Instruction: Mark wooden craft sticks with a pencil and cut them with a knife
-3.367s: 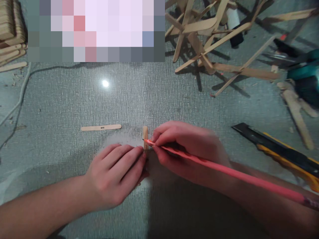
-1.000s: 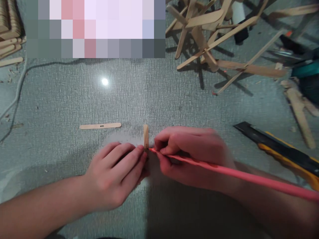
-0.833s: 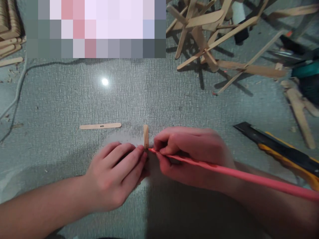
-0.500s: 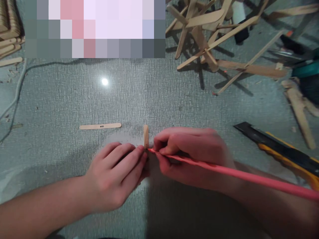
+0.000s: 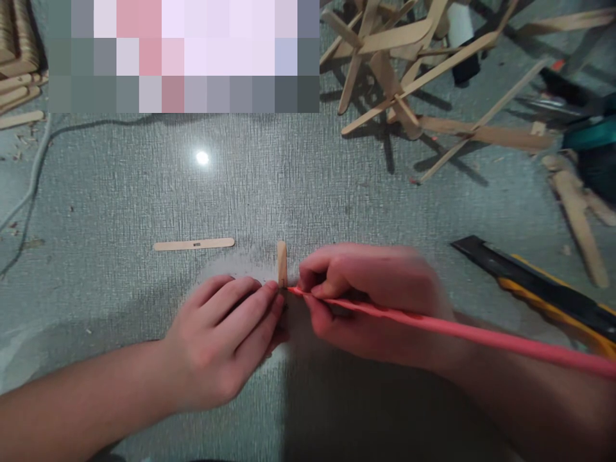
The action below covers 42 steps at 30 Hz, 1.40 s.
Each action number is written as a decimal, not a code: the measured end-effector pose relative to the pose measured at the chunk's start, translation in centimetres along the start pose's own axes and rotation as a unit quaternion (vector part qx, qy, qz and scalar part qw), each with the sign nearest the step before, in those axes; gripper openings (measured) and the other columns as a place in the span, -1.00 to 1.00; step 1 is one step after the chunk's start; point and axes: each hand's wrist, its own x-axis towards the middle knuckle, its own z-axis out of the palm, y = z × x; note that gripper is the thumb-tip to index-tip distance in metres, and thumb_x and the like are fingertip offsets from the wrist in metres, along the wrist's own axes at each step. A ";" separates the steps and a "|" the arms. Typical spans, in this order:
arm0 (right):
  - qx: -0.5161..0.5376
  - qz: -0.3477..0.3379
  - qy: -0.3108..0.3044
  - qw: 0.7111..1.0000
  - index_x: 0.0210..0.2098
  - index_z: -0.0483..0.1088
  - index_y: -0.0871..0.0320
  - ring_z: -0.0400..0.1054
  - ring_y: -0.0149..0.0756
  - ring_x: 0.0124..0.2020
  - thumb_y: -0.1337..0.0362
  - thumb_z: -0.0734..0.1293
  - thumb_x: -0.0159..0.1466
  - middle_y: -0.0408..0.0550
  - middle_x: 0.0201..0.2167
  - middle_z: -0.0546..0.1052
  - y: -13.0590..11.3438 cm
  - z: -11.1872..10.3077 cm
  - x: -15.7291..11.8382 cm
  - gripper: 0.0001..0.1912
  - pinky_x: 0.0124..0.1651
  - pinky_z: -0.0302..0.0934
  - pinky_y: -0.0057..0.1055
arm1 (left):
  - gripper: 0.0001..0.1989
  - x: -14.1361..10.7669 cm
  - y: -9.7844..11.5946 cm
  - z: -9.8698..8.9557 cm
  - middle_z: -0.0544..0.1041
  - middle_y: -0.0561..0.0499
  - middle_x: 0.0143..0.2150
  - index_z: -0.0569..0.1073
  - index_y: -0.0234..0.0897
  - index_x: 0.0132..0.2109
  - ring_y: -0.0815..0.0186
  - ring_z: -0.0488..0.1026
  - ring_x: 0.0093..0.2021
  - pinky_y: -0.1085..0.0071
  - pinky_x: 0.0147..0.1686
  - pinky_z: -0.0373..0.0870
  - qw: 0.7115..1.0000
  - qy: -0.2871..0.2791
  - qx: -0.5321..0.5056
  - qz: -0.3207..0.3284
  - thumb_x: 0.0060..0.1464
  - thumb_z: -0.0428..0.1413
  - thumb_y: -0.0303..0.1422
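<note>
My left hand point(image 5: 224, 340) is closed at the fingertips on a small wooden craft stick point(image 5: 282, 263), which stands out from the fingers, pointing away from me. A short dark mark shows on the stick beside my fingertips, and its lower end is hidden by them. In my right hand point(image 5: 370, 295) is a long pink pencil point(image 5: 462, 330), pinched near its tip. That tip meets or nearly meets the stick's right edge by the mark. Another craft stick point(image 5: 195, 244), with small dark print, lies flat beyond my left hand.
A black and yellow utility knife point(image 5: 543, 282) lies to the right. Glued stick structures point(image 5: 399, 83) stand at the back right, near loose wooden pieces point(image 5: 577, 218). Stacked sticks point(image 5: 19, 38) and a grey cable point(image 5: 36, 173) are at the left.
My right hand and the pencil have shifted very slightly, with the pencil's rear end swinging a little farther from me. The left hand and both craft sticks stay in place.
</note>
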 end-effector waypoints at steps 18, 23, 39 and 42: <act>-0.005 -0.006 0.006 1.000 -0.42 0.23 0.04 0.37 -0.44 -0.53 0.50 0.33 0.15 -0.22 -0.45 0.57 0.2 0.0 -0.1 -0.76 -0.52 0.23 -0.47 | -0.77 0.0 0.0 0.1 0.67 -0.22 0.01 0.58 -0.50 -0.01 0.07 0.61 -0.07 0.13 -0.18 0.60 1.000 0.004 0.012 0.002 0.24 0.28 -0.43; 0.063 0.007 0.029 0.998 -0.42 0.26 0.03 0.47 -0.40 -0.46 0.50 0.38 0.22 -0.20 -0.42 0.58 0.3 -0.4 0.2 -0.73 -0.45 0.32 -0.44 | -0.78 0.1 -0.1 0.1 0.68 -0.23 -0.02 0.59 -0.52 -0.04 0.07 0.61 -0.10 0.13 -0.21 0.60 1.000 0.009 0.021 0.009 0.23 0.30 -0.43; -0.175 -0.115 0.009 0.978 -0.02 0.53 0.08 0.46 -0.08 -0.04 0.45 0.30 0.41 0.01 0.03 0.64 1.1 0.1 -0.7 -0.75 -0.01 0.42 -0.06 | -0.72 0.2 -0.3 0.0 0.67 -0.19 -0.04 0.59 -0.50 -0.02 0.12 0.60 -0.10 0.18 -0.16 0.53 0.999 0.011 0.036 0.024 0.15 0.36 -0.45; -0.182 -0.117 0.011 0.976 -0.01 0.52 0.08 0.45 -0.08 -0.04 0.44 0.29 0.44 0.00 0.04 0.64 1.1 0.3 -0.7 -0.76 -0.01 0.39 -0.05 | -0.77 0.2 -0.3 0.0 0.67 -0.18 -0.03 0.60 -0.50 -0.03 0.15 0.59 -0.08 0.20 -0.15 0.47 0.999 0.012 0.038 0.027 0.18 0.32 -0.48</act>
